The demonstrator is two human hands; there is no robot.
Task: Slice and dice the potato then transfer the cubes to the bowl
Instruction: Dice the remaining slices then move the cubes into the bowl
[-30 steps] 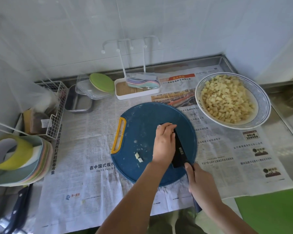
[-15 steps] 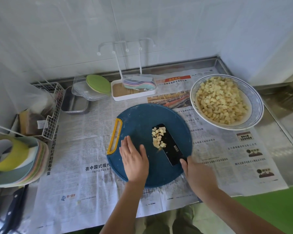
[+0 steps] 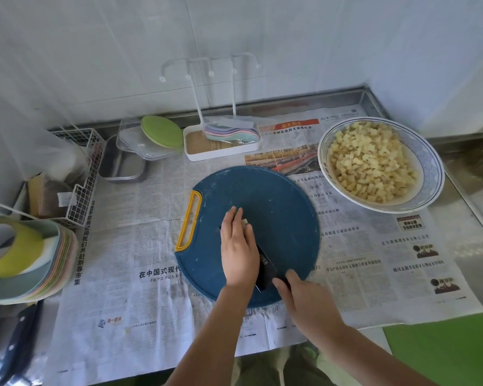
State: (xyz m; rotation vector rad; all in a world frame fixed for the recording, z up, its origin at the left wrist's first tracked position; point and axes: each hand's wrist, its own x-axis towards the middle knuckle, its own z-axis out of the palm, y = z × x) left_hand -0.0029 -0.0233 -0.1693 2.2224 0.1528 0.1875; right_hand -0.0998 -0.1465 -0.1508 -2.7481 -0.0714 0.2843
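Note:
A round blue cutting board [image 3: 279, 201] with a yellow handle lies on newspaper. My left hand [image 3: 239, 246] lies flat with straight fingers over the black knife blade [image 3: 267, 267], covering the potato cubes; one pale cube [image 3: 244, 222] peeks out by my fingertips. My right hand [image 3: 301, 296] grips the knife handle at the board's near edge. A white bowl [image 3: 430, 174] with a blue rim, full of diced potato [image 3: 374, 162], stands at the right rear.
A white tray [image 3: 221, 150] with pastel items and a rack stands behind the board. A clear container with a green lid [image 3: 162, 132], a metal tin [image 3: 120, 165] and a wire basket [image 3: 81, 174] sit left. Stacked plates [image 3: 25, 263] at far left.
My left hand moved from the board's left side onto the blade, covering the cubes. The knife with its cubes shifted left and nearer to me on the board.

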